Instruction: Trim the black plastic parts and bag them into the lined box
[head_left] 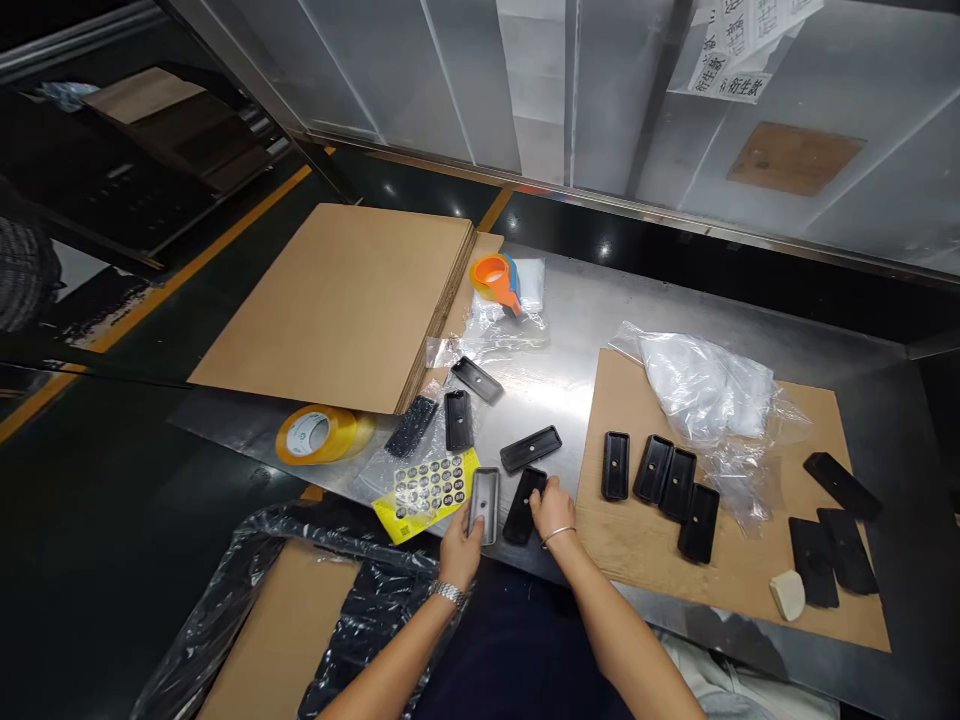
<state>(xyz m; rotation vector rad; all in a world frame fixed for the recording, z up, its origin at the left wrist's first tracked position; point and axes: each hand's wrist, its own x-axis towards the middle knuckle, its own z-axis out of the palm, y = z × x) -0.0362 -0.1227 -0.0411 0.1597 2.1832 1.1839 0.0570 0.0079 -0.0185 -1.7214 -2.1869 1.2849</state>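
head view, looking down on the bench: a grey tray sits at the near edge of the metal table, its long axis running away from the person, tipped up a little. the left hand has it by the near end, fingers curled round it. just beside it to the right lies a black tray, also lengthwise away from the person and leaning slightly right; the right hand rests on its right edge, fingers bent over it, though i cannot tell if it truly grips or only touches. each tray lies straight ahead of its own hand, the two hands close together, both forearms coming up from the bottom of the view and angling inward, a watch on the left wrist, a thin bangle on the right.

a yellow sticker sheet touches the grey tray's left side. further back more black trays lie scattered, and a row of four sits on a cardboard sheet to the right, near a crumpled plastic bag. a roll of tape and a stack of flat cardboard lie to the left.
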